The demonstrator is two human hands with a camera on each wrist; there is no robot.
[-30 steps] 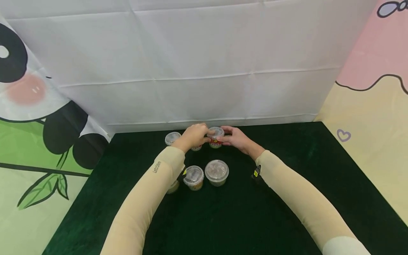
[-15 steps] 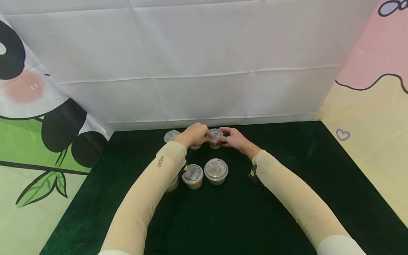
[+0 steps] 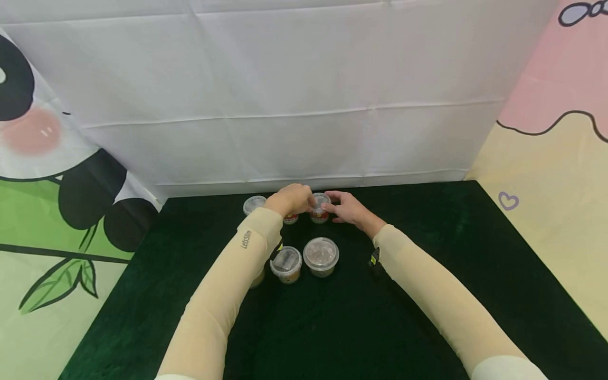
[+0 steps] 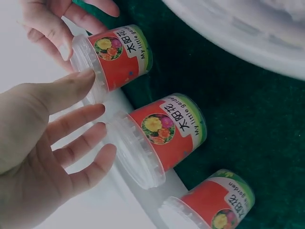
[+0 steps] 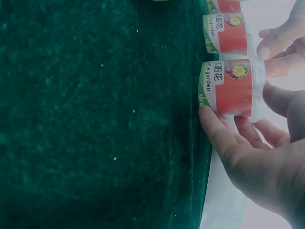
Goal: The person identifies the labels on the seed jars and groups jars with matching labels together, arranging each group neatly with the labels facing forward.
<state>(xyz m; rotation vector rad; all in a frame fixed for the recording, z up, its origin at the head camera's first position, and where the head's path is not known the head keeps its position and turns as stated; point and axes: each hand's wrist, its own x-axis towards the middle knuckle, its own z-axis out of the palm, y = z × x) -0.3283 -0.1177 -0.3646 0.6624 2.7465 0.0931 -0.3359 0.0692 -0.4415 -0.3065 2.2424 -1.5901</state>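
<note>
In the head view three clear-lidded cups stand in a back row. My right hand holds the right side of the rightmost cup, thumb in front. On that cup's left my left hand reaches in, its fingers extended. In the left wrist view its thumb touches the lid of this red-labelled "My little garden" cup, and its other fingers lie near the middle cup. Below that shows the third cup. The left forearm and hand partly hide the left and middle cups in the head view.
Nearer the person stand two more lidded cups, one smaller cup and one wider cup. Another cup is mostly behind the left sleeve. A dark green cloth covers the table, with a white curtain behind.
My left forearm has swung slightly to the right. Both hands stay at the rightmost back cup, and the cups stand in nearly the same places.
</note>
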